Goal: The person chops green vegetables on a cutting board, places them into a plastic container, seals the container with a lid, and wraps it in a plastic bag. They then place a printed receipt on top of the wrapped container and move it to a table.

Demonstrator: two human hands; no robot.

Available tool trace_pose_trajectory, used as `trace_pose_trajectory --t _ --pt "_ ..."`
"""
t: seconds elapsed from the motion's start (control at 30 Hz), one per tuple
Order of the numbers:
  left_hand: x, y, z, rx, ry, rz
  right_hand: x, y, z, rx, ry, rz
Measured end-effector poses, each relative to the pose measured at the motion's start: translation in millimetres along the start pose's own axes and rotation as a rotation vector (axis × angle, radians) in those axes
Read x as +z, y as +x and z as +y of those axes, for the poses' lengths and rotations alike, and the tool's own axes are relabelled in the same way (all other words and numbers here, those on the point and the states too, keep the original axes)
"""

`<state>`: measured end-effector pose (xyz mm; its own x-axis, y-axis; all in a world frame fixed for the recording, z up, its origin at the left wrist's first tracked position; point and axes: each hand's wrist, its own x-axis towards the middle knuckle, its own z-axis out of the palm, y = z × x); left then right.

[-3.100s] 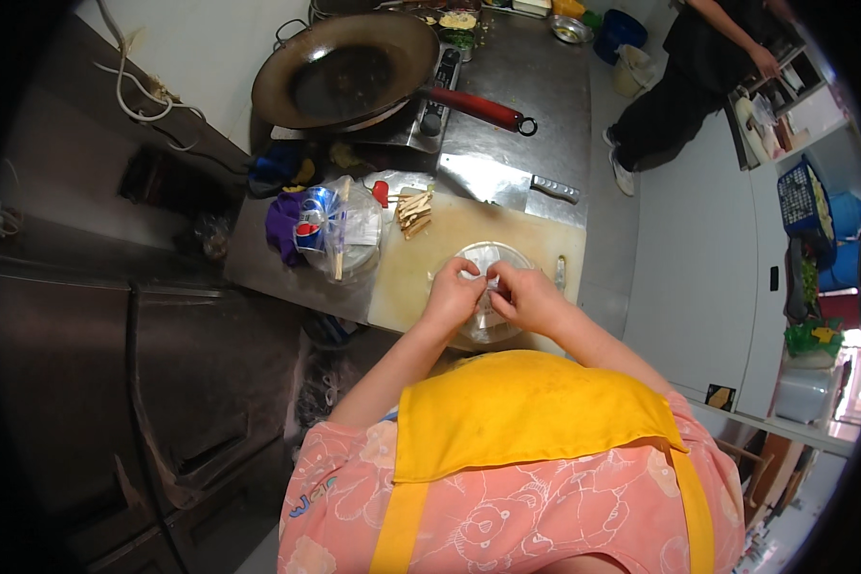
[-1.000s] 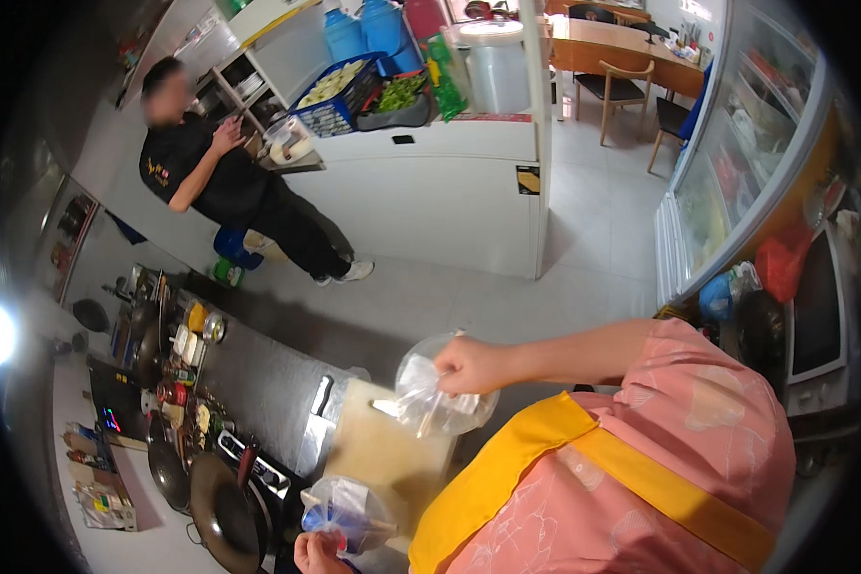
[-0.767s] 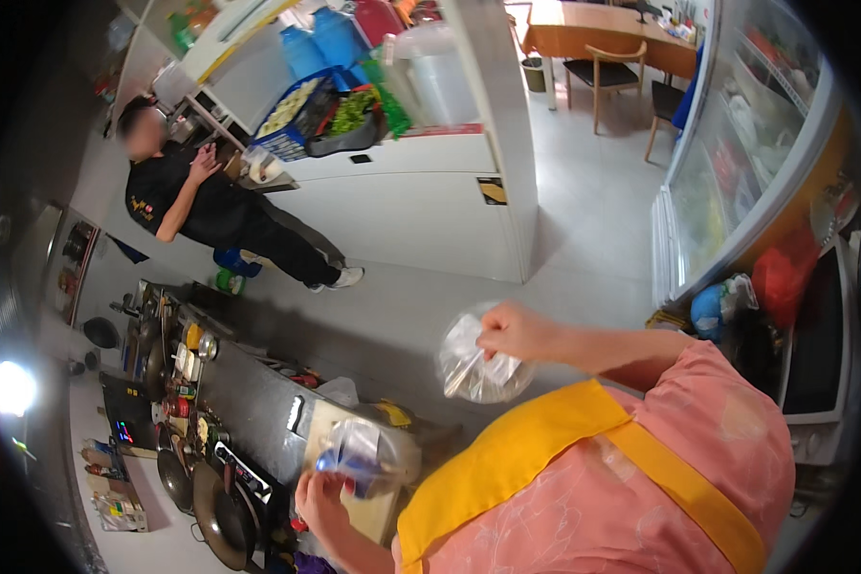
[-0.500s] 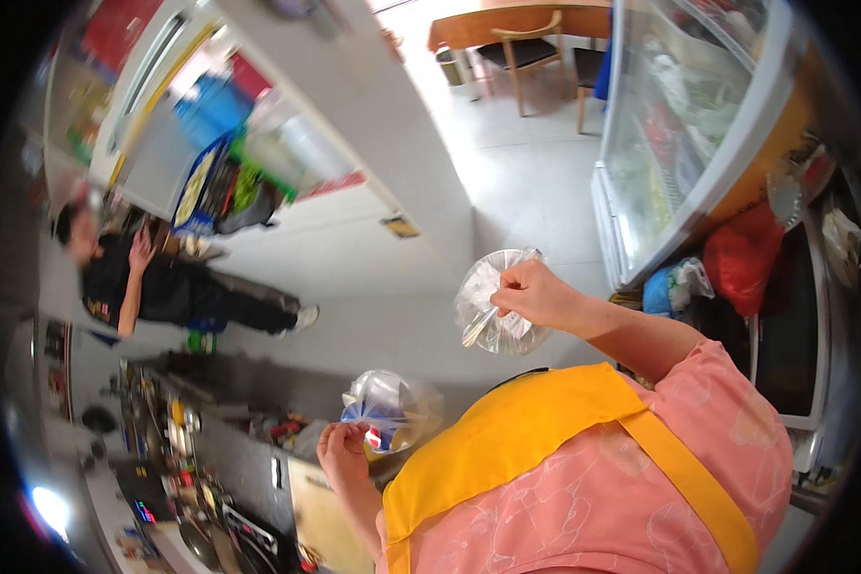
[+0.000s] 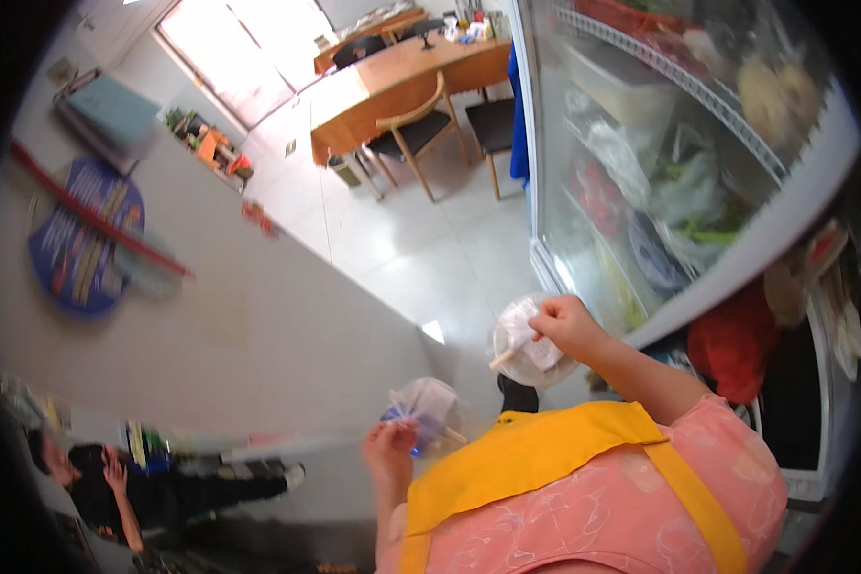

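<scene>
My right hand (image 5: 572, 330) is closed around the gathered top of a clear plastic bag (image 5: 518, 335). Inside that bag I see a round bowl-like container, a white paper slip and a pale stick-shaped packet. Lower and to the left, my left hand (image 5: 389, 450) pinches the neck of a second clear plastic bag (image 5: 435, 407). This one holds something round and pale with a blue patch; a thin pale stick shows at its side. Both bags hang in front of my yellow apron (image 5: 536, 445), apart from each other.
A glass-door fridge (image 5: 631, 191) with bagged produce stands at the right, close to my right arm. A white partition (image 5: 258, 316) fills the left. Ahead are a wooden table (image 5: 373, 91) and chairs (image 5: 421, 134). Another person (image 5: 115, 488) stands at the lower left. A red bag (image 5: 732, 340) lies at right.
My view has turned away from the kitchen counter, and the table and fridge now look nearer. Both hands still hold their bags. The other person appears lower in the picture.
</scene>
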<state>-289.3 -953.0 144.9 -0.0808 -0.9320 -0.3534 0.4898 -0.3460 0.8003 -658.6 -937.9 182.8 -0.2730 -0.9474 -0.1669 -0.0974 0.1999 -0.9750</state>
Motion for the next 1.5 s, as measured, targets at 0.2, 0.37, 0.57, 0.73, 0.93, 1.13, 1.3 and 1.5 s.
trace_pose_trajectory --t 0.2,0.37,0.57,0.73,0.93,1.13,1.3,1.5 --pt "85.7 176.1 35.0 0.0 -0.024 -0.067 -10.6 155.2 -38.0 0.002 0.067 0.14" --pt "159.9 298.9 85.1 0.11 0.136 -0.12 -4.5 271.5 -74.9 -0.049 0.108 0.272" --pt "210.0 479.4 139.3 0.221 0.035 -0.21 -2.7 446.9 -105.1 -0.089 0.352 0.215" --pt "236.5 572.1 183.1 0.296 0.008 -0.072 16.9 585.6 -131.3 -0.03 0.439 0.0" --pt "245.0 703.2 250.2 0.369 0.014 0.132 63.3 769.4 -179.7 -0.001 0.486 -0.23" --pt "204.2 835.1 304.5 0.367 0.016 0.308 142.0 934.1 -201.4 -0.019 0.502 -0.297" --pt "152.8 950.0 365.0 0.338 0.014 0.336 234.6 1049.7 -225.2 0.031 0.404 -0.183" --pt "114.0 1092.0 458.8 0.262 -0.003 0.387 351.3 1186.4 -275.7 0.022 0.492 -0.193"
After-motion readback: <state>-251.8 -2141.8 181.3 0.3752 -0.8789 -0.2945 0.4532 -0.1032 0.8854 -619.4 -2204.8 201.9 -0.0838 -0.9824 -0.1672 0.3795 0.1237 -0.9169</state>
